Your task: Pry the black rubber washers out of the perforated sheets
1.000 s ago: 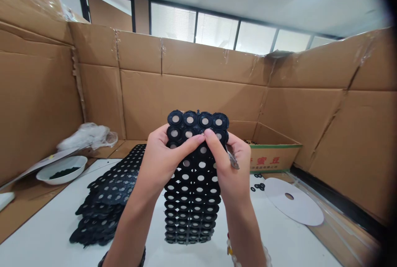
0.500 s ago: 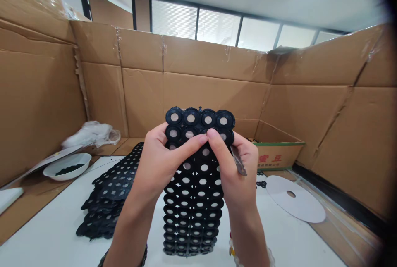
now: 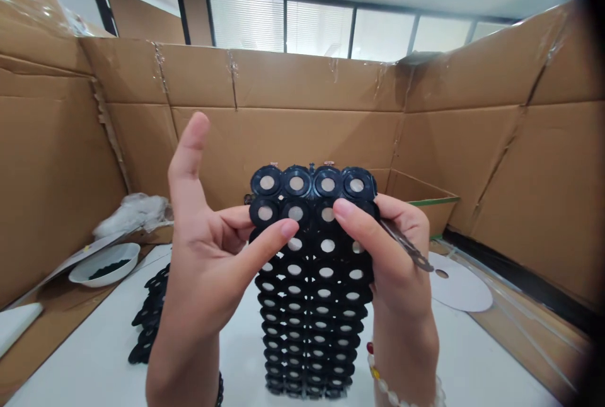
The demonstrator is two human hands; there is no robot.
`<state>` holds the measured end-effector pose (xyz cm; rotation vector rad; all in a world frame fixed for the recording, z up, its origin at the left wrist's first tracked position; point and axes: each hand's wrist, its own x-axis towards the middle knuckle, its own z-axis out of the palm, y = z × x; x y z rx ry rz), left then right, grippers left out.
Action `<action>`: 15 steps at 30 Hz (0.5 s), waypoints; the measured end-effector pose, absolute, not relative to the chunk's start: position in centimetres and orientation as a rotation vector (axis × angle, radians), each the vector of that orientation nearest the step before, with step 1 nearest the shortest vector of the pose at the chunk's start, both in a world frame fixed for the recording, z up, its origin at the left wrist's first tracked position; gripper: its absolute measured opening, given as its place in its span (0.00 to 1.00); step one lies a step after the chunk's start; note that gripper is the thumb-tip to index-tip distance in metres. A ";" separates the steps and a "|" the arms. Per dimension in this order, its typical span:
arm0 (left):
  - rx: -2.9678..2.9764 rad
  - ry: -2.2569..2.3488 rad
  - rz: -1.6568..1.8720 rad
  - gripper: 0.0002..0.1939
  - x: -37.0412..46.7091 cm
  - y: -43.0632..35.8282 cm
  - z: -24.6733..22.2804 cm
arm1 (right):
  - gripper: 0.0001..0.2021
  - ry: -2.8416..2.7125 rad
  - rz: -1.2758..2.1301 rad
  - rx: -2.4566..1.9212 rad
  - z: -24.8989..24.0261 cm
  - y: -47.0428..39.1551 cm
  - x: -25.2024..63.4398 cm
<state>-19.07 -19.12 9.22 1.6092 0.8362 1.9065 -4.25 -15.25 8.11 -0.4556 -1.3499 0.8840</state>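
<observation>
Upright in front of me hangs a long black sheet (image 3: 326, 246) of joined round rubber-like pieces, each with a pale centre. Its lower part trails down to the table. My left hand (image 3: 201, 256) grips the left edge near the top, thumb on the front face, other fingers partly hidden behind; its index finger points up. On the right edge, my right hand (image 3: 397, 262) pinches the sheet with its thumb on the second row. A thin flat metal tool (image 3: 410, 248) with a notched end also sticks out from the right hand's fingers.
More black sheets (image 3: 150, 315) lie behind my left forearm. A white bowl (image 3: 101, 262) with dark bits and crumpled clear plastic (image 3: 135, 215) are at left. A white disc (image 3: 458, 284) and an open carton (image 3: 432, 205) stand right. Cardboard walls (image 3: 312, 136) enclose the white table (image 3: 477, 356).
My left index finger has lifted off and points up, and the two thumbs have moved apart. The sheet appears slightly nearer and further right. The view has shifted a little.
</observation>
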 end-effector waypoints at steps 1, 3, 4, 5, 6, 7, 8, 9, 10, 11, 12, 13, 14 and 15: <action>1.655 0.840 1.913 0.47 -19.0 -19.3 9.3 | 0.12 -1.316 0.880 -0.456 8.1 -15.4 -4.3; 1.732 0.822 1.875 0.38 -19.0 -19.4 9.3 | 0.11 -1.262 0.887 -0.455 8.2 -15.6 -4.5; 1.732 0.817 1.860 0.34 -19.1 -19.3 9.3 | 0.12 -1.256 0.896 -0.454 8.2 -15.6 -4.5; 1.721 0.810 1.850 0.30 -19.2 -19.2 9.3 | 0.13 -1.274 0.907 -0.450 8.2 -15.6 -4.4; 1.708 0.805 1.842 0.28 -19.3 -19.0 9.3 | 0.14 -1.316 0.919 -0.444 8.2 -15.5 -4.3; 1.698 0.797 1.839 0.27 -19.5 -18.9 9.3 | 0.15 -1.358 0.922 -0.437 8.2 -15.4 -4.2; 1.691 0.793 1.838 0.26 -19.6 -18.8 9.3 | 0.16 -1.391 0.914 -0.432 8.1 -15.3 -4.1; 1.685 0.794 1.837 0.26 -19.7 -18.7 9.3 | 0.17 -1.416 0.904 -0.430 8.0 -15.2 -3.9; 1.683 0.794 1.837 0.26 -19.8 -18.6 9.3 | 0.18 -1.429 0.892 -0.425 8.0 -15.0 -3.8; 1.683 0.798 1.835 0.26 -19.9 -18.6 9.3 | 0.18 -1.431 0.879 -0.423 8.0 -15.0 -3.8; 1.683 0.804 1.830 0.26 -20.0 -18.5 9.4 | 0.19 -1.432 0.869 -0.420 7.9 -14.9 -3.8; 1.684 0.810 1.828 0.26 -20.0 -18.5 9.4 | 0.19 -1.437 0.861 -0.417 7.9 -14.9 -3.8; 1.682 0.817 1.822 0.26 -20.1 -18.4 9.4 | 0.18 -1.444 0.853 -0.416 8.0 -14.9 -3.9; 1.680 0.825 1.812 0.25 -20.1 -18.4 9.4 | 0.18 -1.447 0.841 -0.414 8.0 -14.9 -3.9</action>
